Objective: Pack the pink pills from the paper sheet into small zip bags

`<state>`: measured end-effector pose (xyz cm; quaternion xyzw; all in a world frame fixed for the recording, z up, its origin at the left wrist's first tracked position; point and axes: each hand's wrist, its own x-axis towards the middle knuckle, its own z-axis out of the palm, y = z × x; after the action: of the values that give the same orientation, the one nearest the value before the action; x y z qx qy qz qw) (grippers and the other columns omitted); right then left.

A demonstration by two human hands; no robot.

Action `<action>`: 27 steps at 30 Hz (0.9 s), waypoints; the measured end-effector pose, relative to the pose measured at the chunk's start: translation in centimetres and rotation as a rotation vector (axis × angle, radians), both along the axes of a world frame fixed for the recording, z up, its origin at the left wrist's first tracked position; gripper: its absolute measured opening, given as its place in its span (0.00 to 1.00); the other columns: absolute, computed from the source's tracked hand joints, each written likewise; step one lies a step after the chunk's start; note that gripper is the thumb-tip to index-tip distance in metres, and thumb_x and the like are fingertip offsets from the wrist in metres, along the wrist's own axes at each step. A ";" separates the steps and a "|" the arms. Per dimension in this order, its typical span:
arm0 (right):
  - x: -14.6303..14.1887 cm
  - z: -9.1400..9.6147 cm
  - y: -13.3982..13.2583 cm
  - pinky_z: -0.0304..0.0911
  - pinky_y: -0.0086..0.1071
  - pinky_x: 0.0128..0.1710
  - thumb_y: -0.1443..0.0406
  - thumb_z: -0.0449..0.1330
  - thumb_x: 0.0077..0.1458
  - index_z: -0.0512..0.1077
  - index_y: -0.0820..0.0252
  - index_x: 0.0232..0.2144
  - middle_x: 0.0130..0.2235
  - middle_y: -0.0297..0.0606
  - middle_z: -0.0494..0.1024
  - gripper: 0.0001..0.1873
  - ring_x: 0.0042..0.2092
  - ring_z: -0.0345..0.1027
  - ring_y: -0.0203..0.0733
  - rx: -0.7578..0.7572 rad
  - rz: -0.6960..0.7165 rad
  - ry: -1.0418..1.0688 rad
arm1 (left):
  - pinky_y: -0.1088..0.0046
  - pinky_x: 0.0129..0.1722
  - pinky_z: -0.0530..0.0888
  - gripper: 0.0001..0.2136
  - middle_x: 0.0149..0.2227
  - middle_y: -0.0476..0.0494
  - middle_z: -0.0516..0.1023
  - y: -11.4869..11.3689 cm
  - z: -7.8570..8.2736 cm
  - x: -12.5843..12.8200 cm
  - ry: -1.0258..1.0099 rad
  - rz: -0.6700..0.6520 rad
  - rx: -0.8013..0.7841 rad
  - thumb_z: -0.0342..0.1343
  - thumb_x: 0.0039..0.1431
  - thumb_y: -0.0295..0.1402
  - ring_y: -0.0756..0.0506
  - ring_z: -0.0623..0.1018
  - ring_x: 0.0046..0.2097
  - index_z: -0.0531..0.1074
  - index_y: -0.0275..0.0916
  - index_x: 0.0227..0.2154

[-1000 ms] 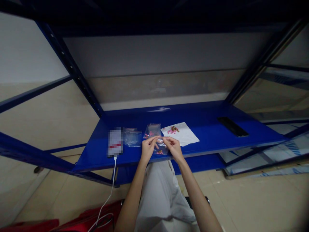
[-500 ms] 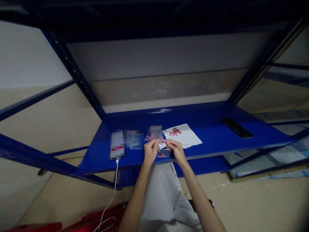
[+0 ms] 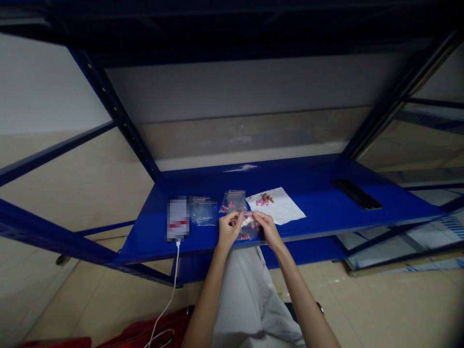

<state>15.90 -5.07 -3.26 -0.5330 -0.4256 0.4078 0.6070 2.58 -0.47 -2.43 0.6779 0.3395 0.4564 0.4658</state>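
Between my two hands is a small clear zip bag (image 3: 249,230) with pink and brown pieces gathered at its bottom. My left hand (image 3: 229,229) pinches its top edge on the left. The fingers of my right hand (image 3: 266,226) are closed on the same edge at the right. Just behind them lies another zip bag (image 3: 235,197), holding pink and brown pieces. To the right of that bag, a white paper sheet (image 3: 284,212) bears a small pile of pink and brown pieces (image 3: 264,199). What exactly these pieces are is too small to tell.
Flat clear bags (image 3: 204,213) lie left of my hands, beside a blurred-out phone-like device (image 3: 178,220) with a white cable (image 3: 176,270) hanging over the edge. A black phone (image 3: 357,193) rests at the right on the blue shelf (image 3: 319,179). Blue uprights (image 3: 119,111) frame the shelf.
The view has shifted slightly. My fingers have moved a little along the bag's top edge, and the bag is tilted differently, with less glare on it. Both hands still grip it.
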 end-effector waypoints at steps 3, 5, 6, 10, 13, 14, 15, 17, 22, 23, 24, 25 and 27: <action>-0.1 -0.1 0.0 0.58 0.30 0.28 0.54 0.60 0.46 0.77 0.59 0.28 0.25 0.35 0.75 0.15 0.27 0.64 0.39 0.031 -0.026 -0.031 | 0.78 0.20 0.64 0.13 0.16 0.52 0.67 0.2 -0.4 0.1 0.010 0.000 0.003 0.51 0.53 0.41 0.53 0.67 0.18 0.71 0.35 0.23; -0.2 -0.3 0.0 0.60 0.32 0.31 0.55 0.62 0.45 0.77 0.59 0.27 0.28 0.36 0.77 0.13 0.30 0.66 0.41 0.051 -0.027 -0.033 | 0.78 0.21 0.64 0.14 0.17 0.51 0.70 0.4 -0.7 0.2 0.026 0.005 0.012 0.51 0.53 0.41 0.53 0.68 0.18 0.72 0.36 0.23; -0.3 -0.3 0.0 0.60 0.32 0.32 0.56 0.62 0.45 0.77 0.59 0.26 0.28 0.36 0.77 0.13 0.30 0.67 0.41 0.059 -0.021 -0.033 | 0.78 0.20 0.65 0.14 0.17 0.50 0.71 0.4 -0.9 0.2 0.038 0.006 0.019 0.51 0.54 0.41 0.53 0.68 0.17 0.72 0.36 0.22; -0.4 -0.4 0.0 0.58 0.29 0.29 0.57 0.61 0.46 0.74 0.60 0.24 0.25 0.34 0.74 0.11 0.27 0.64 0.37 0.074 0.017 -0.034 | 0.78 0.20 0.64 0.15 0.18 0.49 0.73 0.5 -1.1 0.2 0.103 0.004 0.068 0.48 0.56 0.40 0.52 0.68 0.17 0.72 0.37 0.22; -0.4 -0.3 0.1 0.55 0.27 0.27 0.58 0.59 0.49 0.69 0.61 0.21 0.22 0.31 0.69 0.13 0.25 0.60 0.34 0.071 0.055 -0.032 | 0.78 0.22 0.65 0.17 0.18 0.49 0.72 0.3 -0.9 0.1 0.163 0.017 0.142 0.47 0.57 0.39 0.52 0.69 0.18 0.71 0.37 0.19; -0.4 -0.2 0.1 0.54 0.27 0.26 0.58 0.58 0.49 0.67 0.60 0.19 0.20 0.30 0.67 0.14 0.24 0.59 0.33 0.071 0.053 -0.038 | 0.78 0.22 0.65 0.17 0.18 0.49 0.72 0.3 -0.7 0.1 0.184 0.020 0.167 0.47 0.58 0.38 0.52 0.70 0.19 0.71 0.37 0.18; -0.4 -0.1 0.1 0.53 0.26 0.26 0.57 0.58 0.50 0.65 0.60 0.18 0.20 0.29 0.65 0.15 0.24 0.57 0.33 0.072 0.045 -0.047 | 0.79 0.23 0.65 0.17 0.18 0.49 0.72 0.2 -0.6 0.2 0.200 0.024 0.185 0.47 0.58 0.38 0.53 0.70 0.19 0.70 0.37 0.17; -0.4 0.1 0.1 0.52 0.26 0.26 0.57 0.57 0.50 0.62 0.59 0.18 0.19 0.28 0.62 0.16 0.23 0.56 0.33 0.071 0.033 -0.068 | 0.79 0.23 0.64 0.18 0.17 0.49 0.72 0.1 -0.4 0.2 0.215 0.031 0.197 0.46 0.58 0.38 0.53 0.69 0.19 0.70 0.37 0.16; -0.3 0.1 0.1 0.51 0.27 0.26 0.58 0.55 0.51 0.61 0.59 0.18 0.19 0.28 0.62 0.15 0.24 0.55 0.33 0.062 0.076 -0.082 | 0.80 0.21 0.64 0.19 0.15 0.49 0.71 -0.1 -0.4 0.4 0.162 0.042 0.137 0.47 0.57 0.38 0.53 0.69 0.18 0.70 0.37 0.14; -0.3 0.0 0.2 0.50 0.26 0.26 0.58 0.55 0.51 0.61 0.59 0.18 0.19 0.27 0.62 0.15 0.23 0.54 0.33 0.061 0.078 -0.085 | 0.80 0.21 0.64 0.19 0.14 0.49 0.71 -0.1 -0.5 0.4 0.145 0.047 0.122 0.47 0.57 0.38 0.53 0.69 0.18 0.69 0.37 0.14; -0.3 -0.1 0.2 0.50 0.26 0.25 0.57 0.56 0.51 0.61 0.59 0.18 0.19 0.27 0.61 0.16 0.23 0.53 0.32 0.058 0.077 -0.089 | 0.80 0.21 0.64 0.19 0.14 0.49 0.71 -0.2 -0.5 0.4 0.127 0.048 0.104 0.47 0.57 0.39 0.53 0.70 0.17 0.69 0.37 0.13; -0.3 -0.2 0.2 0.49 0.26 0.24 0.57 0.56 0.51 0.61 0.59 0.19 0.18 0.27 0.60 0.16 0.22 0.52 0.32 0.053 0.076 -0.094 | 0.80 0.21 0.64 0.19 0.14 0.49 0.71 -0.2 -0.6 0.4 0.111 0.045 0.080 0.48 0.56 0.39 0.53 0.69 0.17 0.69 0.37 0.14; -0.2 -0.3 0.3 0.46 0.26 0.22 0.55 0.56 0.51 0.62 0.59 0.19 0.17 0.26 0.58 0.16 0.21 0.50 0.31 0.039 0.076 -0.104 | 0.80 0.19 0.64 0.18 0.14 0.49 0.72 -0.2 -0.6 0.5 0.075 0.029 0.021 0.48 0.56 0.40 0.53 0.68 0.15 0.71 0.37 0.16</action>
<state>15.65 -4.81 -3.51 -0.5249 -0.4843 0.3942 0.5784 3.04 -0.70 -3.06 0.6944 0.3619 0.4409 0.4388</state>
